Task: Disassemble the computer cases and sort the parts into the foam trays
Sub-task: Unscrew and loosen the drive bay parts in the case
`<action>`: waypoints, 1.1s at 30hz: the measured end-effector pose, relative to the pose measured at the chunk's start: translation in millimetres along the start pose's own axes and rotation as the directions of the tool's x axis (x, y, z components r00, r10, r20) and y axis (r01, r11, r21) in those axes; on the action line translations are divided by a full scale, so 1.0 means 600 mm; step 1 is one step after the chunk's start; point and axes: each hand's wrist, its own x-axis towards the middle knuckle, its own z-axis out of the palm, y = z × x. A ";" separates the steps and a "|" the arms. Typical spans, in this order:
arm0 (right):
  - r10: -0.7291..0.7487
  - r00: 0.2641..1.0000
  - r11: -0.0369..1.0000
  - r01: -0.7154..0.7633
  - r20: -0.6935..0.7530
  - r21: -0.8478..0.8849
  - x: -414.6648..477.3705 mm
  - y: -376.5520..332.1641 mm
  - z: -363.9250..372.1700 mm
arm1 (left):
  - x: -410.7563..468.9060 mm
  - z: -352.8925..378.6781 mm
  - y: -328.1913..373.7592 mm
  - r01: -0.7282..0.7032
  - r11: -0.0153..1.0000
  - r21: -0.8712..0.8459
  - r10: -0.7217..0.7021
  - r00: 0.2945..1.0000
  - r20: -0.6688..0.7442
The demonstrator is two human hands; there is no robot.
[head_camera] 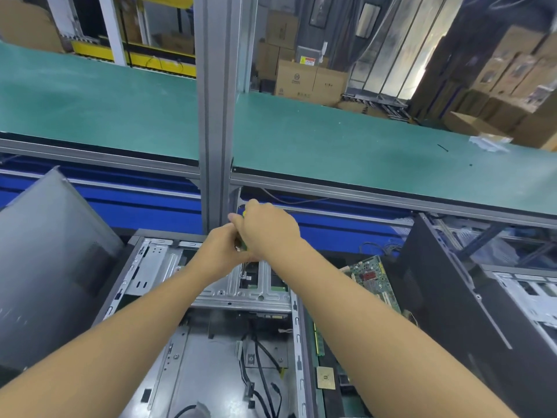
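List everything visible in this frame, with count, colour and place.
open case: one, silver, centre, lying flat
cables: several, black, inside open case
screwdriver: one, green-yellow handle, above open case
side panel: one, grey, leaning at left
motherboard: one, green, right of open case
CPU: one, gold, lower right of open case
black case: one, black, far right
shelf: one, green top, behind
boxes: many, brown, background
left hand: grips screwdriver
right hand: grips screwdriver, above left hand

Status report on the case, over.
Left hand and right hand both grip screwdriver. Tip down on drive bracket in open case. Nothing in the way.
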 end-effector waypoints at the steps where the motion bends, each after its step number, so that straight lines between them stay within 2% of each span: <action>1: -0.024 1.000 0.999 0.023 0.020 0.037 0.002 0.001 -0.003 | -0.001 -0.003 -0.003 0.014 1.000 -0.022 -0.013 0.999 0.033; 4: -0.109 0.975 0.991 0.093 0.193 0.093 0.008 0.017 -0.028 | -0.005 -0.020 -0.010 0.064 0.979 -0.193 -0.033 0.986 0.161; 6: -0.167 0.950 0.983 0.139 0.264 0.122 0.007 0.023 -0.042 | -0.005 -0.023 -0.012 0.080 0.965 -0.251 -0.037 0.985 0.169; 9: -0.197 0.948 0.974 0.160 0.251 0.157 0.006 0.026 -0.040 | -0.001 -0.017 -0.008 0.058 0.972 -0.228 -0.031 0.992 0.121; 11: -0.141 0.970 0.980 0.108 0.198 0.168 0.006 0.025 -0.034 | 0.002 -0.010 -0.006 0.052 0.992 -0.115 -0.046 0.998 0.052; 13: 0.000 0.995 0.997 -0.007 0.097 0.073 0.007 0.022 -0.033 | 0.004 -0.004 -0.004 0.077 0.997 -0.025 -0.077 0.997 -0.008; 15: 0.039 0.998 0.999 -0.037 0.045 -0.037 0.009 0.017 -0.030 | 0.002 0.000 -0.002 0.086 0.996 -0.007 -0.086 0.996 -0.023; 18: -0.060 0.992 0.995 0.051 0.111 0.088 0.010 0.015 -0.031 | 0.000 -0.012 -0.001 0.042 0.992 -0.120 -0.036 0.998 0.050; 21: -0.157 0.963 0.978 0.121 0.220 0.169 0.008 0.016 -0.051 | -0.002 -0.029 0.004 0.069 0.964 -0.256 -0.026 0.986 0.167; 24: -0.164 0.945 0.978 0.118 0.283 0.174 0.006 0.013 -0.055 | -0.003 -0.034 0.008 0.091 0.974 -0.205 -0.051 0.979 0.195; 26: -0.104 0.942 0.984 0.051 0.319 0.171 0.002 0.011 -0.048 | 0.001 -0.030 0.011 0.085 0.990 -0.114 -0.071 0.990 0.121; 28: 0.023 0.964 0.987 -0.064 0.265 0.148 0.000 0.009 -0.039 | 0.008 -0.019 0.018 0.081 0.997 0.019 -0.082 0.996 0.027; 30: 0.131 0.982 0.990 -0.137 0.138 0.037 0.000 0.006 -0.035 | 0.011 -0.010 0.026 0.080 0.995 0.067 -0.081 0.997 0.012; 31: 0.135 0.986 0.991 -0.134 0.102 -0.011 0.001 0.006 -0.032 | 0.011 -0.010 0.026 0.079 0.996 0.042 -0.080 0.996 0.037; 33: 0.069 0.992 0.998 -0.069 0.106 -0.002 0.006 0.009 -0.030 | 0.008 -0.021 0.022 0.066 0.996 -0.063 -0.058 0.990 0.132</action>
